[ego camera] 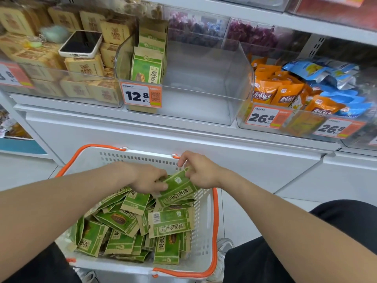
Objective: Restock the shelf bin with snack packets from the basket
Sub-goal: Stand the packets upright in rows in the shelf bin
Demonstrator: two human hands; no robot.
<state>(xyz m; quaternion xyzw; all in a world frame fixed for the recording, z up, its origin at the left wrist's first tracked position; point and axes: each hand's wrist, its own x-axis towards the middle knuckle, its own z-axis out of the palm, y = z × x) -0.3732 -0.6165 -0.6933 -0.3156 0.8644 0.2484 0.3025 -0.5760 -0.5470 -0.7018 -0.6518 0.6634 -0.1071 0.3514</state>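
A white basket (204,231) with orange handles sits below me, holding several green-and-tan snack packets (122,221). Both hands are inside its far end. My left hand (150,178) grips the lower edge of one green packet (179,189) that lies tilted on the pile. My right hand (196,170) pinches the same packet's upper edge. Above, the clear shelf bin (204,94) with the 12.8 price tag (141,96) holds a few upright packets of the same kind (148,66) at its left side; the rest of it is bare.
A phone (80,44) lies on tan boxed snacks (61,64) in the left bin. Orange and blue packets (302,88) fill the right bin. A white cabinet front (224,156) stands behind the basket. My dark-trousered knees flank the basket.
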